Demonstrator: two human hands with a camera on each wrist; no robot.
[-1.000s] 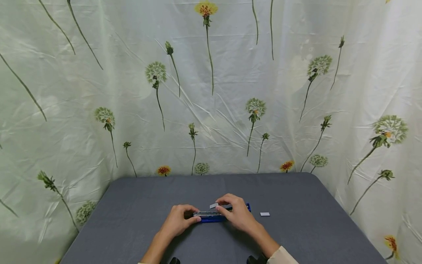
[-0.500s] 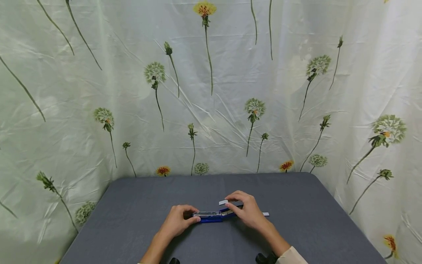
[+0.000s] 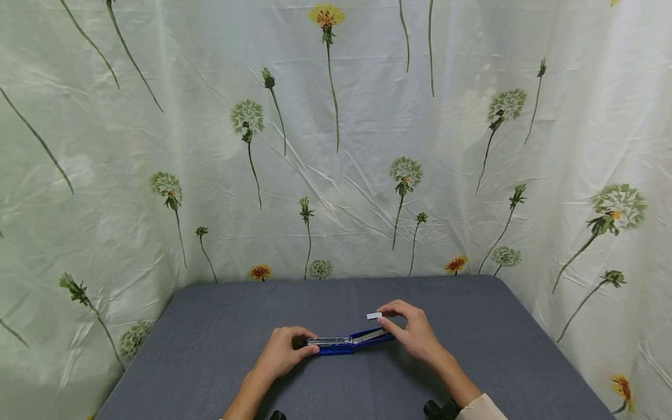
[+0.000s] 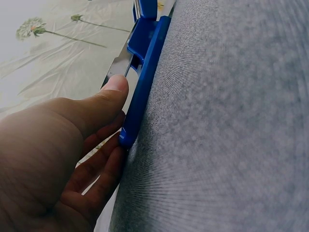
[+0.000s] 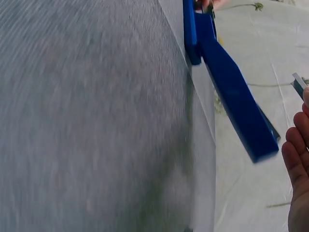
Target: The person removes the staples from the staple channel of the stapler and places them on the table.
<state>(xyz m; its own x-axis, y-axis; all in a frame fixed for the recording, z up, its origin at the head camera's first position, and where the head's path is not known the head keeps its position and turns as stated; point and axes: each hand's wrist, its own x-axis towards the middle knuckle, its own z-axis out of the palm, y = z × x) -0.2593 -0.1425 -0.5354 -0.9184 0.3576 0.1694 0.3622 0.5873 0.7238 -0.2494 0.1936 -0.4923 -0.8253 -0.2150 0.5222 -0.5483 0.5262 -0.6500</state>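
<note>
A blue stapler (image 3: 336, 350) lies on the table with its top swung far back to the right, so its metal inside shows. My left hand (image 3: 282, 353) grips the stapler's left end; in the left wrist view the thumb (image 4: 116, 87) presses on the metal rail and the other fingers lie along the end of the blue base (image 4: 145, 92). Above and behind the raised top, my right hand (image 3: 419, 337) pinches a short silvery strip of staples (image 3: 374, 315) between thumb and fingertips. The right wrist view catches this strip (image 5: 298, 86) beside the blue top (image 5: 236, 104).
The grey cloth-covered table (image 3: 236, 309) extends around both hands. Behind it hangs a pale curtain (image 3: 336, 175) with dandelion prints. A black object (image 3: 441, 410) sits by my right wrist at the lower edge.
My right hand has moved right and up with the strip of staples, away from the stapler. A second strip lying on the table is now hidden behind that hand. My left hand stays put.
</note>
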